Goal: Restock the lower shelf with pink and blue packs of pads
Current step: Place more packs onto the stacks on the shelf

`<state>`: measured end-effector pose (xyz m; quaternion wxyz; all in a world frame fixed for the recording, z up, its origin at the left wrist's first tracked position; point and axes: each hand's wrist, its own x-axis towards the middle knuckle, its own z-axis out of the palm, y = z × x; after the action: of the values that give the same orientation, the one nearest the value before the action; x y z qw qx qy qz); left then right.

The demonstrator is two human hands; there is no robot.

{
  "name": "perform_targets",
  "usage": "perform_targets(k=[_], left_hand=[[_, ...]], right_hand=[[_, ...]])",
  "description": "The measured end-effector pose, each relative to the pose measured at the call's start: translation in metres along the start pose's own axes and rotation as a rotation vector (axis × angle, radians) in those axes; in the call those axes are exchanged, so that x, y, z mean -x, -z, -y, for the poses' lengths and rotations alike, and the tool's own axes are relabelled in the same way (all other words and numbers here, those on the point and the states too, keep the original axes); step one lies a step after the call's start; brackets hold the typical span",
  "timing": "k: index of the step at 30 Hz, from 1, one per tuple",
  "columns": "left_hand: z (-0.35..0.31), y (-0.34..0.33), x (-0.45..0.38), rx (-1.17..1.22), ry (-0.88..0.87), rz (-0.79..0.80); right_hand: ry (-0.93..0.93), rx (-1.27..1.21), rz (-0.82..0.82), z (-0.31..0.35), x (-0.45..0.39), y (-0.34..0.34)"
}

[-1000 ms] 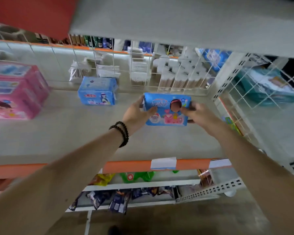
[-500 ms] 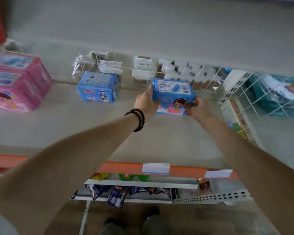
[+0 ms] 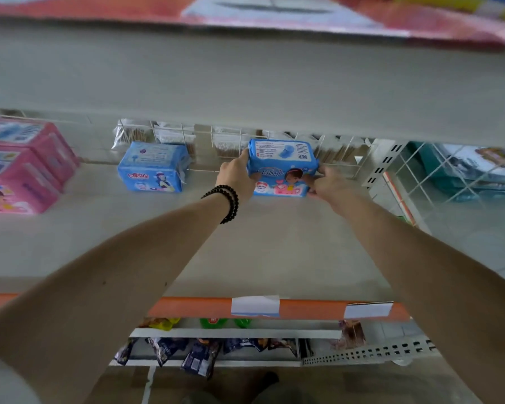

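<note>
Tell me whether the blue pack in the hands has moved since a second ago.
Yes. The held blue pack has gone deeper into the shelf, toward the wire back grid, now level with the other blue pack.

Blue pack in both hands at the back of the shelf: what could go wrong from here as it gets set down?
1. The blue pack sits close to the wire grid at the back; pushed further, it could jam against it or crumple.
2. It stands apart from the other blue pack, so the row may end up gapped.
3. Left hand and right hand grip its ends; if they let go while it is tilted, it could topple.
</note>
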<state>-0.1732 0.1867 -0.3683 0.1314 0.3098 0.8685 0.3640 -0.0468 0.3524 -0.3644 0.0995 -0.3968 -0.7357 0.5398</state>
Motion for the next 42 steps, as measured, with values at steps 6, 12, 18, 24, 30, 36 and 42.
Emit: perform_targets(k=[6,12,18,24,30,36,42], left_hand=[[0.001,0.003,-0.003,-0.077,-0.038,0.005],[0.006,0.006,0.008,-0.112,0.003,0.070],[0.013,0.017,0.038,-0.204,0.016,0.072],[0.011,0.037,0.074,-0.357,-0.163,0.046],[0.016,0.048,0.107,-0.400,-0.370,0.063],[0.012,0.055,0.147,-0.495,-0.468,0.043],[-0.006,0.073,0.185,-0.559,-0.517,-0.066]], right_hand=[[0.029,0.040,-0.020,-0.002,-0.003,0.000],[0.068,0.099,-0.086,-0.005,0.002,-0.001],[0.091,0.240,-0.196,-0.001,0.044,-0.010],[0.263,0.386,-0.277,0.005,0.090,-0.030],[0.343,0.515,-0.285,0.012,0.155,-0.047],[0.434,0.643,-0.278,0.015,0.207,-0.047],[0.533,0.718,-0.284,0.019,0.239,-0.038]])
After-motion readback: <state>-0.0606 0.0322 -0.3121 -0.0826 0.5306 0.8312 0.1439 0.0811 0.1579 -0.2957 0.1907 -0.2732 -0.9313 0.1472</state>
